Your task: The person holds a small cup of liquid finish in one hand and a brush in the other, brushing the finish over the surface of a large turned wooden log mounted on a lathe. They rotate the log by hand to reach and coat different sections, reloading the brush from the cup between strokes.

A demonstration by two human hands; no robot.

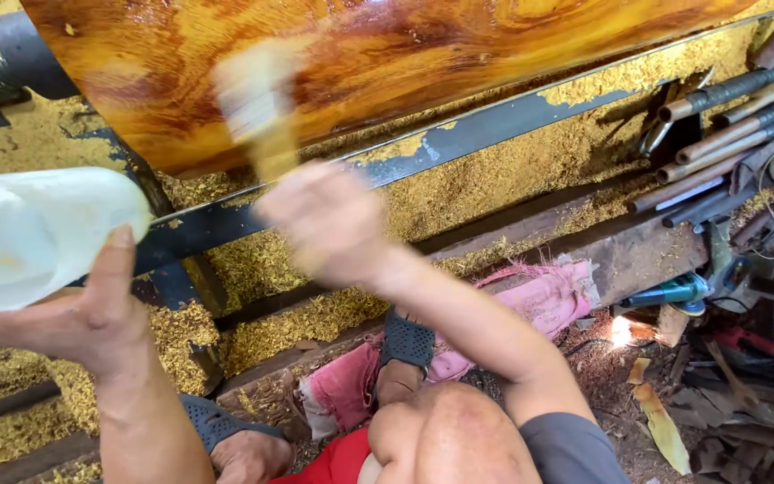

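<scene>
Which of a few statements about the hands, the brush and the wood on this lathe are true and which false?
1. The left hand holds a white plastic bottle. True.
2. The right hand holds a hammer. False: it holds a brush, blurred, against the wood.
3. The glossy wooden workpiece looks wet and amber. True.
4. The lathe bed carries metal filings. False: yellow sawdust covers it.
5. Long turning tools lie at the right. True.

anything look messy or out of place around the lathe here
Yellow sawdust lies heaped over the lathe bed and its rail. A pink rag is crumpled on the beam below. The right hand and its brush are motion-blurred; the left hand holds a white bottle.
</scene>
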